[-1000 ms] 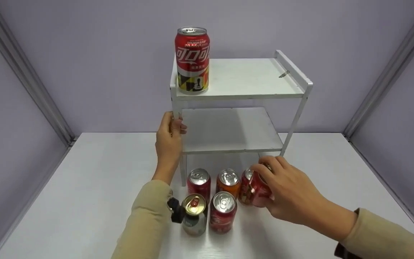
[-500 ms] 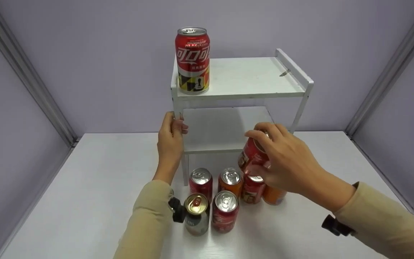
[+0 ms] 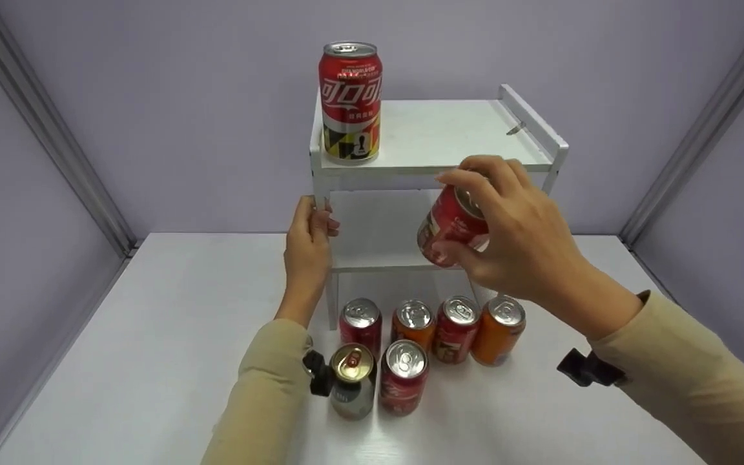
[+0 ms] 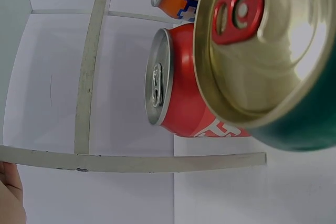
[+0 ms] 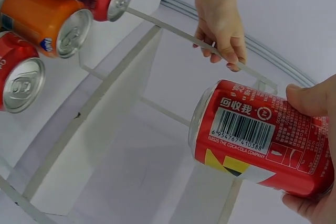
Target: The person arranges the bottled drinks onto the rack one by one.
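My right hand [image 3: 517,226] grips a red Coca-Cola can [image 3: 443,226] around its upper part, holding it tilted in the air in front of the white shelf rack [image 3: 449,132]. In the right wrist view the barcode side of this soda can [image 5: 257,135] faces the camera. My left hand [image 3: 307,248] holds the rack's left front post, fingers and thumb wrapped about it just below the top board. Another red Coca-Cola can [image 3: 351,106] stands upright at the left end of that top board.
Below the rack and before it, several cans stand on the white table [image 3: 152,336]: a dark red can [image 3: 360,332], orange cans [image 3: 500,336], red cans [image 3: 403,387] and a grey-green can [image 3: 352,397] with a gold lid. The middle board [image 3: 378,226] spans between the posts.
My right hand has lifted the red Coca-Cola can from the table level to just under the top board's height, uncovering an orange can at the right. My left hand stays on the post.
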Motion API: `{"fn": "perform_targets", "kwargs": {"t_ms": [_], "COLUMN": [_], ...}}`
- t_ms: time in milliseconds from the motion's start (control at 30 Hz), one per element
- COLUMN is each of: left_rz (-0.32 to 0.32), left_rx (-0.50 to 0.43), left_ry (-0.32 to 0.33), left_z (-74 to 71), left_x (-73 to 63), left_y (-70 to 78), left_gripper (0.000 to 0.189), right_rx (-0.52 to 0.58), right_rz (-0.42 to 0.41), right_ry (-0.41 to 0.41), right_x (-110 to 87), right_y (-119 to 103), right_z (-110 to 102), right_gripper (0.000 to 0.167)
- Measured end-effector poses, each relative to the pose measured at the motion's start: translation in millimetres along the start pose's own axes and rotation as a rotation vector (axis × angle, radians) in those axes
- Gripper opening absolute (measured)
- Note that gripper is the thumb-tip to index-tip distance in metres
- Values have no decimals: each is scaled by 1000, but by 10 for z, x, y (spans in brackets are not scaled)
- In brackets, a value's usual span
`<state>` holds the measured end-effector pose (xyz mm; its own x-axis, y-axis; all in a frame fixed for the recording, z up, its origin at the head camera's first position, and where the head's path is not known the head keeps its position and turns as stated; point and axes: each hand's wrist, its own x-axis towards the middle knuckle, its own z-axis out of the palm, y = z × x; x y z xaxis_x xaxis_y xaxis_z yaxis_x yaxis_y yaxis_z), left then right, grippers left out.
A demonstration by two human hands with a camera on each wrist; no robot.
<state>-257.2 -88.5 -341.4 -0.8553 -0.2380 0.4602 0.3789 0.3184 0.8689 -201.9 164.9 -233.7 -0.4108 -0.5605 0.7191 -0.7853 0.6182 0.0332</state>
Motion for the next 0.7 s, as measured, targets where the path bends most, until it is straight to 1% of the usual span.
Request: {"fn": "perform_targets", "kwargs": {"t_ms": [200, 300, 500, 700], "left_rz": [8, 2, -9, -6], "left_rx": [-16, -6, 10, 9], "left_ry": [-4, 4, 8, -4], "left_z": [-6, -8, 5, 33], "left_x": [-4, -2, 10, 16], "left_y": [-12, -23, -32, -41], "left_gripper": [27, 27, 29, 31], "right_rx": [17, 17, -9, -28], "right_rz": [-13, -29, -17, -1], "right_ry": [59, 76, 78, 71], "right_x": [230, 342, 562, 744], "right_y": [5, 25, 71, 133], "right_z": [-60, -81, -134, -166], "right_gripper": [65, 66, 66, 65]}}
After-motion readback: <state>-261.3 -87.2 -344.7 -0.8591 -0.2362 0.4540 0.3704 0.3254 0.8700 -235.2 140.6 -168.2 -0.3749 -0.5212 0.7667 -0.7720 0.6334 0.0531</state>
